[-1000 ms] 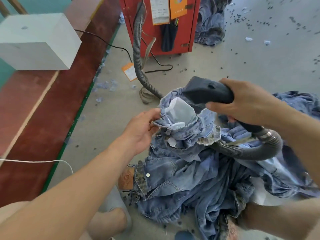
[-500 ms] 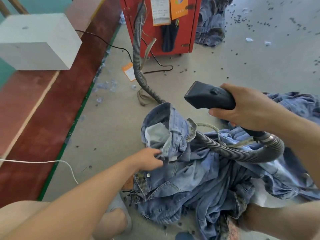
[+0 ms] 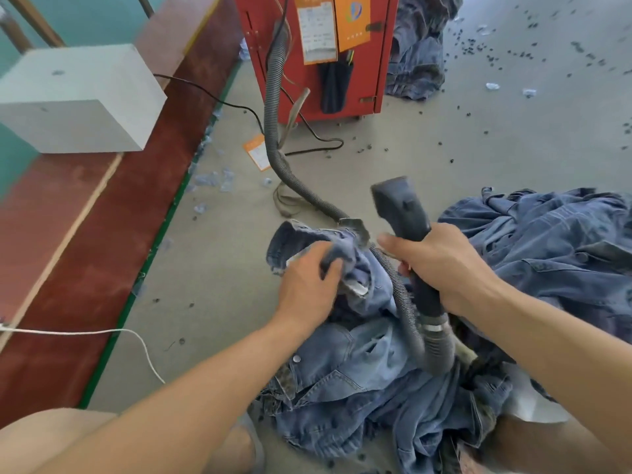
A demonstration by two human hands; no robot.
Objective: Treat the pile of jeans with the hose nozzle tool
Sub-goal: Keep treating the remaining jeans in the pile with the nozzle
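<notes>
One rumpled heap of blue denim jeans (image 3: 427, 371) sprawled on smooth grey concrete floor (image 3: 478, 148), from centre to 4 o'clock. Boxy red metal cabinet (image 3: 314, 53) at 12 o'clock, feeding ribbed grey corrugated hose (image 3: 273, 107). Right hand (image 3: 441, 265) wrapped around matte black flared plastic nozzle (image 3: 398, 205), pointing toward 12. Left hand (image 3: 307, 285) clutching bunched denim.

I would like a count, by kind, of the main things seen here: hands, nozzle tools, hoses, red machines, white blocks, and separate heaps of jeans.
Hands: 2, left hand, right hand
Nozzle tool: 1
Hose: 1
Red machine: 1
White block: 1
Jeans heaps: 2, near pile, far heap
Total: 8
</notes>
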